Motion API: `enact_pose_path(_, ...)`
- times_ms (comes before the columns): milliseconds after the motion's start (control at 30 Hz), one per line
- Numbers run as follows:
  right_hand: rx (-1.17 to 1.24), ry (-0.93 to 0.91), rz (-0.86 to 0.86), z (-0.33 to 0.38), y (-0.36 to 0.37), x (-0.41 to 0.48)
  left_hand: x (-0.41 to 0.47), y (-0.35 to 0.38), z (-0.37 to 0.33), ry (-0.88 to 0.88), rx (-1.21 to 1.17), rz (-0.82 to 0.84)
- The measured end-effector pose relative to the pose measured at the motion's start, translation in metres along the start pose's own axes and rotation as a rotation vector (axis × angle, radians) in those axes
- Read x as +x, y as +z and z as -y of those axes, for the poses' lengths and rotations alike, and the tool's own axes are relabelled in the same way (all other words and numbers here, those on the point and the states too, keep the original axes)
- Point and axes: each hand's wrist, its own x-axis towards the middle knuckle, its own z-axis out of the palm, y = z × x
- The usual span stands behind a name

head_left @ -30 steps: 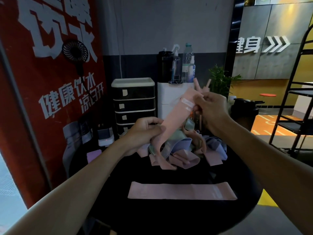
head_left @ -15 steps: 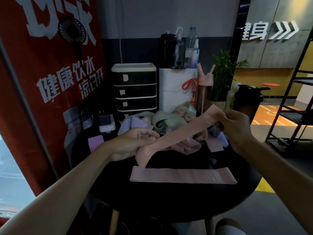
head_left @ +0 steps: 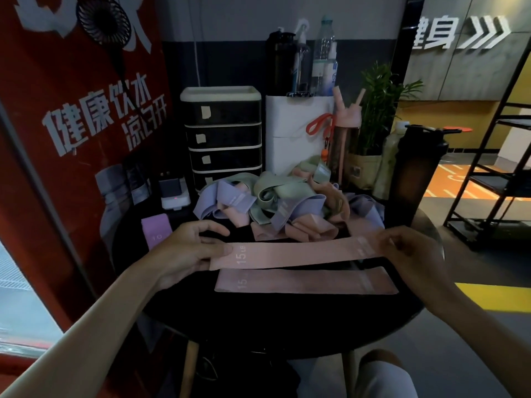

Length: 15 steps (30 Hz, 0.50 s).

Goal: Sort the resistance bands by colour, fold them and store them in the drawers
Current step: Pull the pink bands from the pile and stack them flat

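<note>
Pink band (head_left: 296,254) has swung down from its slant, now stretched level; left hand (head_left: 184,254) pinches one end, right hand (head_left: 402,249) the other, just above its laid twin (head_left: 304,281) on the table (head_left: 287,320); stacking looks imminent; drawers (head_left: 224,139) wait behind.

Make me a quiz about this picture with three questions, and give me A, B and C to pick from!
1. Where is the second pink band?
A. hanging on the wall
B. flat on the table, nearer the person than the held pink band
C. on the floor

2. What colour is the small folded band at the table's left side?
A. green
B. purple
C. pink

3. How is the held pink band kept?
A. stretched flat between the left hand and the right hand
B. rolled up in one hand
C. tied in a knot

Answers:
1 B: it lies flat just below the held one.
2 B: it is purple, marked 10.
3 A: each hand pinches one end.
</note>
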Motion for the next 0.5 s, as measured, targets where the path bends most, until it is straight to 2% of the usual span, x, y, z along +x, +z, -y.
enact_pose_path(267,0.010,0.065,0.062,-0.028,0.007,-0.023,-0.002,0.016,0.029,0.184,0.137,-0.358)
enact_pose_path(500,-0.163,-0.058,-0.029,-0.030,0.014,-0.030,-0.002,0.023,0.055,0.376,0.224,-0.419)
